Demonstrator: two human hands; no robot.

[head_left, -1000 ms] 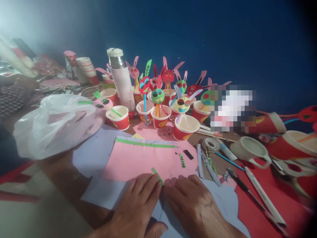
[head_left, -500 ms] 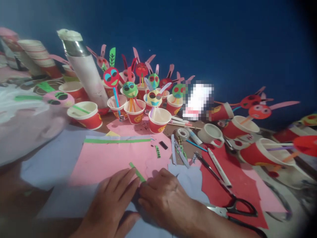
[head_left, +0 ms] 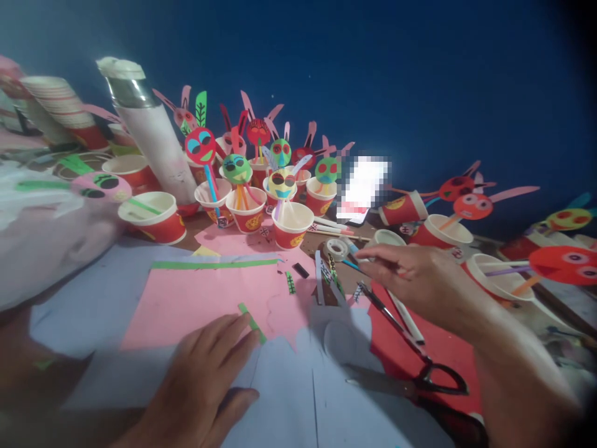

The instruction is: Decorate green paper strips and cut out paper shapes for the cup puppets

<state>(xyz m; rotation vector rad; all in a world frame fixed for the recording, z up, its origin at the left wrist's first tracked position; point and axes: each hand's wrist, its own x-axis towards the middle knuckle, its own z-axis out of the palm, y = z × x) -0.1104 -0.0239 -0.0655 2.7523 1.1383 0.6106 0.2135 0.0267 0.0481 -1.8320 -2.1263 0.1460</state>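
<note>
My left hand (head_left: 208,367) lies flat on the light-blue paper (head_left: 284,398), its fingers stretched out and the thumb apart. Its fingertips touch a short green paper strip (head_left: 250,322). Raised over the right side, my right hand (head_left: 410,274) has its fingers extended, and I see nothing held in it. Its fingertips are by a roll of white tape (head_left: 336,249) and a small white-and-blue tube (head_left: 351,244), which the hand partly covers. Under it lie a white marker (head_left: 408,320) and a black pen (head_left: 382,305). Black-handled scissors (head_left: 415,386) rest nearer me.
Pink paper (head_left: 200,305) with a green edge strip spreads across the middle; red paper (head_left: 448,348) lies right. Red paper cups (head_left: 291,227) with paper-faced stick figures line the back, beside a white thermos (head_left: 152,143) and a lit phone (head_left: 364,190). A plastic bag (head_left: 51,230) sits left.
My right hand has left the green strip beside my left hand and moved up and right, over the pens toward the tape roll and tube. My left hand stays on the paper.
</note>
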